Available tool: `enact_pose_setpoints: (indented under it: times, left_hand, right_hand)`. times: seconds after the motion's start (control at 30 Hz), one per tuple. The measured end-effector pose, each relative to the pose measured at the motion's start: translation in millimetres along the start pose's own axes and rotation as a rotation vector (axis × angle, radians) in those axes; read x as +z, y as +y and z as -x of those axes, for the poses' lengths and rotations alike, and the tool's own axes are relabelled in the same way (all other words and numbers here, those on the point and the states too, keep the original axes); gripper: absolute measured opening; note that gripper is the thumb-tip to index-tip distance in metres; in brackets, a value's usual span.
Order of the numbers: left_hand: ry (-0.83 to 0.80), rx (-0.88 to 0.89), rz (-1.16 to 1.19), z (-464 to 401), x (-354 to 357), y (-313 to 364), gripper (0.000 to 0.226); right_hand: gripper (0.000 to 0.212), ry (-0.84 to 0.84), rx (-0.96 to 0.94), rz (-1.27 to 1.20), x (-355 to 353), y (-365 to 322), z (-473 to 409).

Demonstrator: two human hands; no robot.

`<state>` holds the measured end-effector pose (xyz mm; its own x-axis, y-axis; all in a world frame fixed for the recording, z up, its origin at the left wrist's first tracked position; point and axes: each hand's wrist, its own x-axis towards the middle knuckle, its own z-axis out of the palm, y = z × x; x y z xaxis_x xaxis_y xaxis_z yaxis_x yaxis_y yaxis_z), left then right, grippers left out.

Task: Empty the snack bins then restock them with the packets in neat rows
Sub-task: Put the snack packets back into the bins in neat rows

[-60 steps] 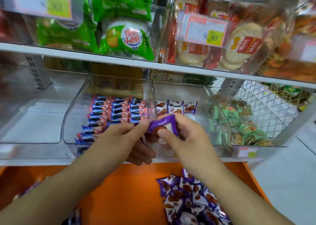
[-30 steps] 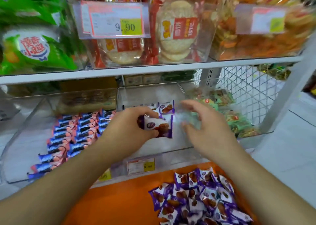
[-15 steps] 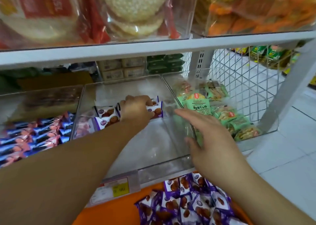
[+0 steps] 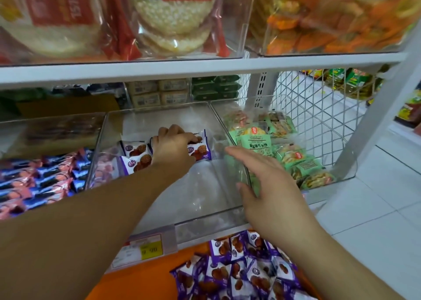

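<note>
Inside the middle clear bin point(image 4: 205, 217), a short row of purple biscuit packets point(image 4: 136, 156) lay at the back. My left grip point(image 4: 173, 149) was curled over a packet in that row; my right grip point(image 4: 268, 185) hung slack-fingered against the bin's right wall, holding nothing. Blue wafer bars point(image 4: 41, 181) filled the left bin, green snack packs point(image 4: 293, 156) the right. More purple packets point(image 4: 239, 270) lay heaped on the orange tabletop point(image 4: 136, 279).

Left hand point(image 4: 174, 148): fingers hidden behind its back, covering part of the purple packets point(image 4: 200, 150). Price label point(image 4: 145, 249): print blurred. Loose packet pile point(image 4: 239, 270): cut off by the lower edge.
</note>
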<state>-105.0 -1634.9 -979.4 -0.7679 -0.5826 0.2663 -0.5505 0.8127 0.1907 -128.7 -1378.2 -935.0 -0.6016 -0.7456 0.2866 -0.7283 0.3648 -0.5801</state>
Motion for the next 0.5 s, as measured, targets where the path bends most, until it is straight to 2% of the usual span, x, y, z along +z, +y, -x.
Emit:
enact_pose_setpoints:
  times: [0.17,0.3,0.43,0.5]
  left_hand:
    - [-0.020,0.006,0.046,17,-19,4,0.051]
    - [0.010,0.011,0.271,57,-50,12,0.037]
    - [0.038,0.134,0.512,136,-93,17,0.025]
    - [-0.009,0.233,0.621,184,-105,17,0.021]
  right_hand:
    - [0.082,-0.023,0.006,-0.012,-2,-3,2]
    - [0.077,0.003,0.031,-0.056,-14,-14,11]
    - [0.050,0.039,0.000,-0.142,-25,-21,31]
    - [0.043,-0.101,0.002,-0.209,-29,-18,42]
